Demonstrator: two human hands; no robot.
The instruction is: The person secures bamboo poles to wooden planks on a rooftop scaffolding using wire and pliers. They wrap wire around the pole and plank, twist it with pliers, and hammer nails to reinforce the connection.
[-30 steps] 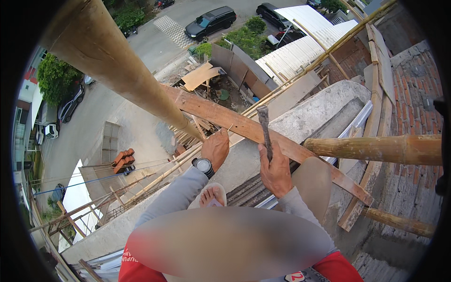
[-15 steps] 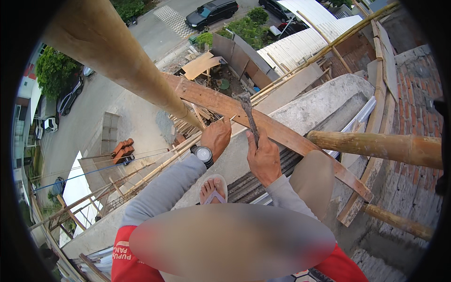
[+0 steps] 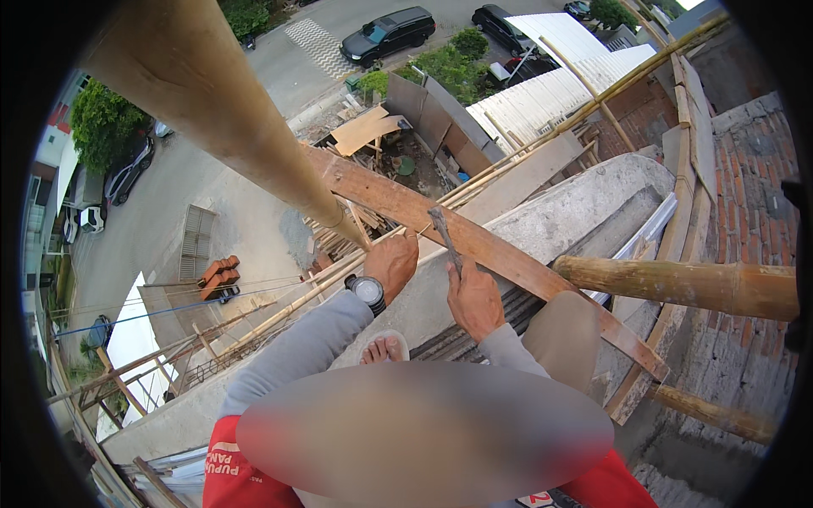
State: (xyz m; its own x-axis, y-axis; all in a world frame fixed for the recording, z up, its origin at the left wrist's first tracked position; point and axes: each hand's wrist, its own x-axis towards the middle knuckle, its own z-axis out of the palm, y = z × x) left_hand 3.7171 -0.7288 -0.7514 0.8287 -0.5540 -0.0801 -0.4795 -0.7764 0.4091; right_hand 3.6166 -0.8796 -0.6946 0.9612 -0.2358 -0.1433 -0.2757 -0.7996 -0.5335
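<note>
A reddish-brown wooden plank (image 3: 500,245) runs slantwise in front of me, from a thick upright bamboo pole (image 3: 246,127) down to the lower right. At the plank's near edge, my left hand (image 3: 393,264), with a watch (image 3: 367,292) on its wrist, pinches a thin nail (image 3: 423,229). My right hand (image 3: 476,301) grips a dark, worn hammer (image 3: 449,240) by its handle. The hammer's head is over the plank, just right of the nail. Whether the nail's point touches the wood is too small to tell.
My sandalled foot (image 3: 385,349) stands on a concrete ledge (image 3: 584,196) high above a street. A horizontal bamboo pole (image 3: 677,284) juts in from the right, before a brick wall (image 3: 749,195). Far below are parked cars (image 3: 388,35), and thin bamboo rails (image 3: 279,317) lie at left.
The hammer's head has come down and nearer to me over the plank, its handle tilting. My left hand stays at the plank's edge with the nail. The whole view has shifted slightly.
</note>
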